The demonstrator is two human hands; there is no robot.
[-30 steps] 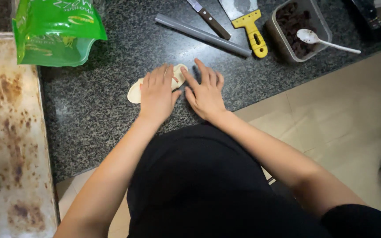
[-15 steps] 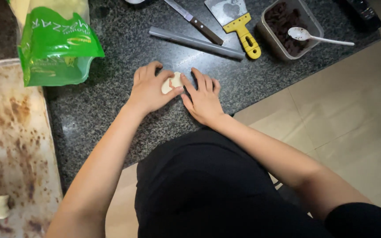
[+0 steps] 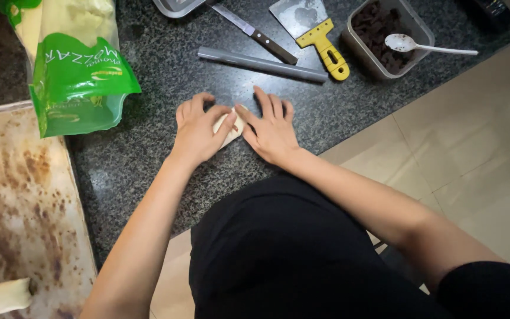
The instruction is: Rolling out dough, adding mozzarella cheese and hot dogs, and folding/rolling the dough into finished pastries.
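Dough piece [image 3: 231,131], pale and small, lies on the dark speckled granite counter [image 3: 149,171], near the counter's front edge, and is mostly covered by both hands. Left hand [image 3: 199,131] rests on top of it with the fingers curved down over it, so the hold is a loose cover and not a closed fist. Right hand [image 3: 271,130] lies flat at 3 o'clock from the dough, fingers spread a little, and its thumb tip touches the dough's side.

At 12 o'clock from the dough, near it, a long grey bar [image 3: 262,64] lies across the counter. Beyond the bar a knife [image 3: 254,33] with a dark handle lies at an angle. At 1 o'clock is a scraper [image 3: 316,34] with a yellow handle and a wide metal blade. At 2 o'clock, well apart, stands a clear plastic tub [image 3: 386,36] with dark brown filling, and a white spoon [image 3: 423,45] rests across its rim. At 10 o'clock a green and clear bag [image 3: 77,74] with a pale content lies on the counter. At 8 o'clock is a stained baking tray [image 3: 19,207]; one pale roll [image 3: 1,295] lies on its near corner.
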